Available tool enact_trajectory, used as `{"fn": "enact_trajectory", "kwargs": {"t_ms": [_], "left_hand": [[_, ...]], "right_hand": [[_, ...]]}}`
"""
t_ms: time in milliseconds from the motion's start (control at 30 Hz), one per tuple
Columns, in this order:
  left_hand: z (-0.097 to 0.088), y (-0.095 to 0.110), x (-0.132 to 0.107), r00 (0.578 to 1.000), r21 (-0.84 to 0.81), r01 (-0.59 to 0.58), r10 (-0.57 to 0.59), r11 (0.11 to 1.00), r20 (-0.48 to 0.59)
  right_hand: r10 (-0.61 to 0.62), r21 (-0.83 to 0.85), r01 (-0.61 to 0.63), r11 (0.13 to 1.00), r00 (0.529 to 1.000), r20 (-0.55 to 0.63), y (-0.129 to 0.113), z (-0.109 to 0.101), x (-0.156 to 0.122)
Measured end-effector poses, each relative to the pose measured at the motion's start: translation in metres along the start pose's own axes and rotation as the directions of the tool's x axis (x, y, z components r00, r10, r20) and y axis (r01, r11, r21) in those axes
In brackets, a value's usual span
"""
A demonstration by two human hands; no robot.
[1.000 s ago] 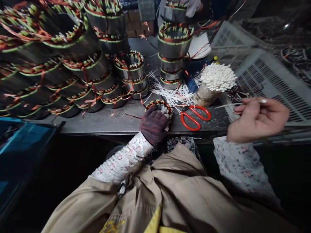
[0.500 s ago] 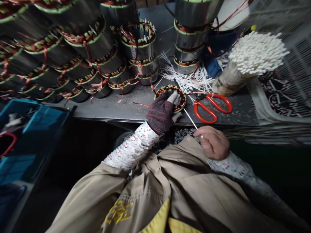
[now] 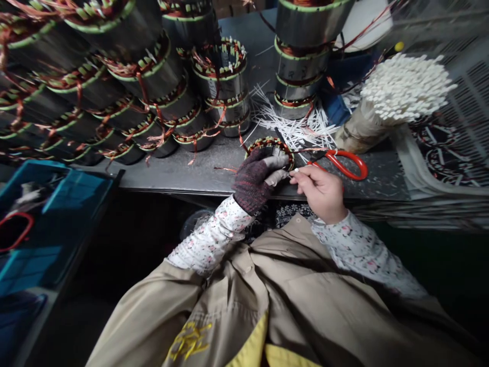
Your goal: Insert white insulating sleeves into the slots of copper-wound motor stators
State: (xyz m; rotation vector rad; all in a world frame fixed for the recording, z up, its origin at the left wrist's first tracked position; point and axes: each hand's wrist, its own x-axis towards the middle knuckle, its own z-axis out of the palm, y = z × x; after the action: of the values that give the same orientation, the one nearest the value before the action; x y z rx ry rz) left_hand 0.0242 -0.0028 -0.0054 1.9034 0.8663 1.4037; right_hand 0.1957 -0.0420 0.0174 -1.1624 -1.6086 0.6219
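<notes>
A small wire-wound stator [image 3: 289, 146], ringed with copper windings and green insulation, rests near the bench's front edge. My left hand [image 3: 256, 176], in a dark knitted glove with pale-covered fingertips, grips its near side and hides much of the ring. Close by on the right, my bare right hand [image 3: 319, 188] pinches a thin white cable tie [image 3: 296, 171]; only its end shows at the fingertips. Red-handled scissors [image 3: 349, 164] lie just beyond that hand, partly covered by it.
Stacked stators [image 3: 225, 76] crowd the left and back of the bench [image 3: 171, 176]. Loose white strips [image 3: 294, 125] lie behind the held stator. An upright bundle of white ties [image 3: 407, 86] stands right, beside a plastic basket [image 3: 416, 173]. A blue bin [image 3: 57, 214] sits lower left.
My right hand has moved up and left to the stator, over part of the scissors. The long white length between it and the stator no longer shows. My left hand stays on the stator.
</notes>
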Motion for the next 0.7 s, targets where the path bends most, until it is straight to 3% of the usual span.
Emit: {"fn": "enact_trajectory", "kwargs": {"t_ms": [100, 200, 367, 467, 567, 700], "left_hand": [[-0.001, 0.004, 0.001, 0.998, 0.106, -0.057, 0.059, 0.993, -0.014], [-0.004, 0.007, 0.003, 0.999, 0.219, -0.048, 0.046, 0.975, 0.017], [-0.009, 0.008, 0.005, 0.988, 0.302, -0.080, 0.035, 0.950, 0.152], [-0.011, 0.009, 0.003, 0.984, 0.296, -0.098, 0.049, 0.950, 0.170], [-0.010, 0.010, 0.002, 0.980, 0.305, -0.158, 0.112, 0.939, 0.165], [-0.007, 0.010, 0.003, 0.974, 0.320, -0.222, 0.197, 0.921, 0.108]], "right_hand": [[-0.084, -0.095, 0.092, 0.991, 0.993, 0.086, -0.008, -0.006, 0.000], [-0.167, -0.209, 0.184, 0.961, 0.981, 0.095, -0.007, -0.008, 0.005], [-0.117, -0.398, 0.165, 0.902, 0.983, 0.141, 0.003, -0.003, 0.017], [-0.113, -0.379, 0.159, 0.911, 0.984, 0.141, -0.005, -0.003, 0.019], [-0.138, -0.320, 0.203, 0.925, 0.967, 0.216, -0.021, -0.009, 0.020], [-0.122, -0.011, 0.129, 0.992, 0.963, 0.242, -0.035, -0.025, 0.024]]}}
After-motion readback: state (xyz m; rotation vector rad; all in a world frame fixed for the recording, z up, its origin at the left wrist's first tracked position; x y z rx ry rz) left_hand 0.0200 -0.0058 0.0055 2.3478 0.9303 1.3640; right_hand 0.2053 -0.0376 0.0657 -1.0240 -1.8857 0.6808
